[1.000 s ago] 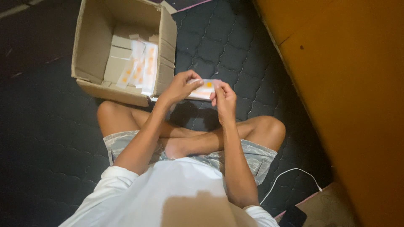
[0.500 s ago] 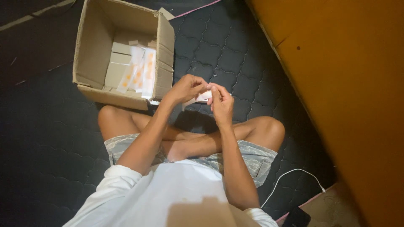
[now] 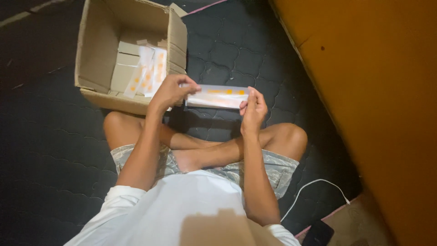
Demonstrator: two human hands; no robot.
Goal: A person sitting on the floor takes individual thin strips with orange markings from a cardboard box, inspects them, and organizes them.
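Observation:
I sit cross-legged on a dark quilted mat [image 3: 54,150]. Between both hands I hold a long white strip packet [image 3: 217,96] with orange dots, stretched level in front of me. My left hand [image 3: 170,91] pinches its left end, and my right hand [image 3: 253,109] grips its right end. Just beyond my left hand stands an open cardboard box [image 3: 96,50]; inside it lie similar white strips with orange dots [image 3: 148,73] on pale flat cartons.
A large orange surface [image 3: 373,91] fills the right side. A white cable [image 3: 314,191] and a dark phone [image 3: 317,234] lie by my right knee, beside a brown cardboard piece [image 3: 359,223].
The packet was bunched between my close-set hands; now my hands have drawn apart and the strip is spread out long between them.

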